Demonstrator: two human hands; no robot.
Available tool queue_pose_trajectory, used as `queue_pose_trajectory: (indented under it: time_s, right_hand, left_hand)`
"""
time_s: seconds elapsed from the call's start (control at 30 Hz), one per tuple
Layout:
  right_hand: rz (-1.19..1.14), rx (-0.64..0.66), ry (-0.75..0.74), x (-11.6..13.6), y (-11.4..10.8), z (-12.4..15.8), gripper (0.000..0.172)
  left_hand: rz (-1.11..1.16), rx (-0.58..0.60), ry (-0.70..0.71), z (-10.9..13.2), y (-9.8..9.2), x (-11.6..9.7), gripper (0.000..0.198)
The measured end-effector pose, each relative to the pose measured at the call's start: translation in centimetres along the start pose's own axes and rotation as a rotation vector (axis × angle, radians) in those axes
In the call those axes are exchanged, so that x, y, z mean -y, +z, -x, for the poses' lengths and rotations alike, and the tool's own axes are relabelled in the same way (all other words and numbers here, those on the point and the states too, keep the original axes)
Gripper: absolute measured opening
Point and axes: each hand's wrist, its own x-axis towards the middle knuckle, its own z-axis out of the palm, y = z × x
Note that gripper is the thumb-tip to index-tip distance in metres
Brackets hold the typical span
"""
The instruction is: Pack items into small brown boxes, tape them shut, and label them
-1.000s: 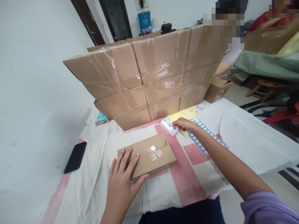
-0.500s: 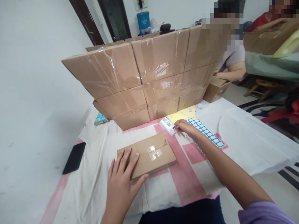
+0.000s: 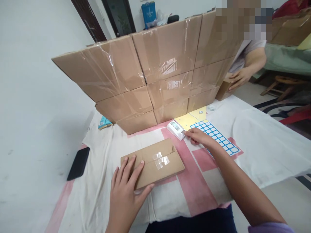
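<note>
My left hand [image 3: 128, 187] lies with fingers spread on the left end of a flat, closed cardboard box [image 3: 150, 165], its thumb along the near edge. Strips of clear tape [image 3: 161, 160] cross the seam on top of the box. Beyond the box stands a small white tape dispenser [image 3: 175, 129]. At its right front end my right hand [image 3: 196, 136] has thumb and forefinger pinched together, apparently on the end of the tape; the tape itself is hardly visible there. A sheet of blue-bordered blank labels [image 3: 218, 137] lies partly behind my right hand and forearm.
A tall wall of taped cardboard boxes [image 3: 167, 68] stands at the back of the cloth-covered table. A black phone [image 3: 78, 163] and a blue packet [image 3: 105, 123] lie to the left. Yellow sheets [image 3: 187, 120] lie behind the dispenser. Another person's hand [image 3: 239, 77] holds a box at right.
My right hand stays at the dispenser, its fingers now closer to the dispenser's front end. My left hand keeps its place on the box. The other person's hand has come into sight on their box.
</note>
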Motion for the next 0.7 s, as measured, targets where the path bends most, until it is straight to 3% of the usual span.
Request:
queue_pose_trajectory:
  time_s: [0.2, 0.37, 0.57, 0.7]
  right_hand:
    - [-0.033, -0.013, 0.060, -0.2, -0.9, 0.8, 0.036]
    - [-0.186, 0.048, 0.033, -1.0, -1.7, 0.9, 0.031]
    - [-0.193, 0.070, -0.001, -1.6, -0.7, 0.0, 0.037]
    - [-0.189, 0.063, -0.036, -1.8, -0.3, -0.4, 0.031]
  left_hand:
    - [0.022, 0.010, -0.024, -0.1, -0.2, -0.1, 0.058]
    - [0.026, 0.002, -0.010, -0.3, -0.1, 0.0, 0.057]
    - [0.032, 0.005, -0.010, -0.3, -0.2, -0.1, 0.056]
    - [0.024, 0.002, 0.001, -0.3, -0.2, 0.1, 0.058]
